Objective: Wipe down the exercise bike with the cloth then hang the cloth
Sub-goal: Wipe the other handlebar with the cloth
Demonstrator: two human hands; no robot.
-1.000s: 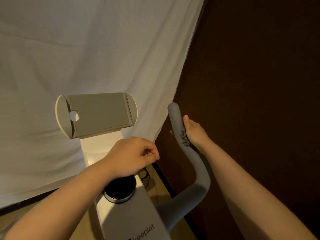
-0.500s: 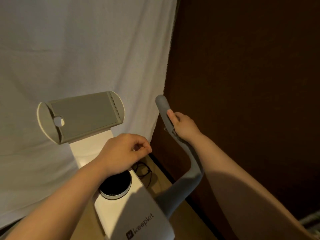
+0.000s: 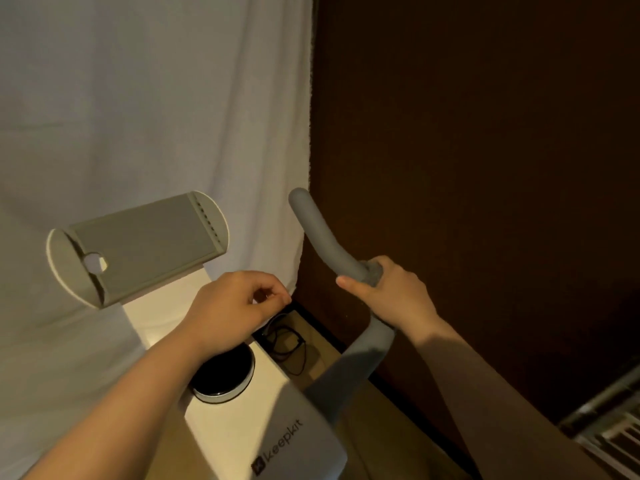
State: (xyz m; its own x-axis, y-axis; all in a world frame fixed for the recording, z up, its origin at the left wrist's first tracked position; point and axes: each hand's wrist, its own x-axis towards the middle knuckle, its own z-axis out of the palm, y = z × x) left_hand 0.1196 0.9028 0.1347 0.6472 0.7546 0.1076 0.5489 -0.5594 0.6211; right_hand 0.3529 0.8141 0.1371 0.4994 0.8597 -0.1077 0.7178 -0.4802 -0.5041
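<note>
right hand [image 3: 393, 296] is wrapped round the right handlebar [image 3: 320, 233] partway down its length, fingers curled over the top and thumb stretched along the near side. a small wad of grey cloth [image 3: 372, 273] shows between the fingers and the bar, so the cloth is in that hand, pressed against the grip. holding it this way makes sense for wiping: the palm closes the cloth round the tube so one pass along it cleans most of its circumference. the bar is foam-looking and curved, so the grasp probably has to follow the bend.

left hand [image 3: 230, 308] hovers above the white console [image 3: 242, 420], over the black round knob [image 3: 225, 375]. its fingers are curled in with thumb against fingertips; i see nothing held in them, though a tiny item there could not be ruled out. it touches nothing i can make out, and seems parked out of the way while the right does the work.

the tablet holder [image 3: 138, 247] stands tilted up on the console's far end, in front of a white sheet [image 3: 138, 98]; dark wall [image 3: 485, 133] to the right. a black cable [image 3: 287, 344] lies on the floor between console and handlebar.

judgement: wiping stage, mid-task. console, holder and any left bar may need doing. hanging not yet started; no hook or rail for it identified in view, a slatted rack [image 3: 609, 434] at lower right is one candidate.
</note>
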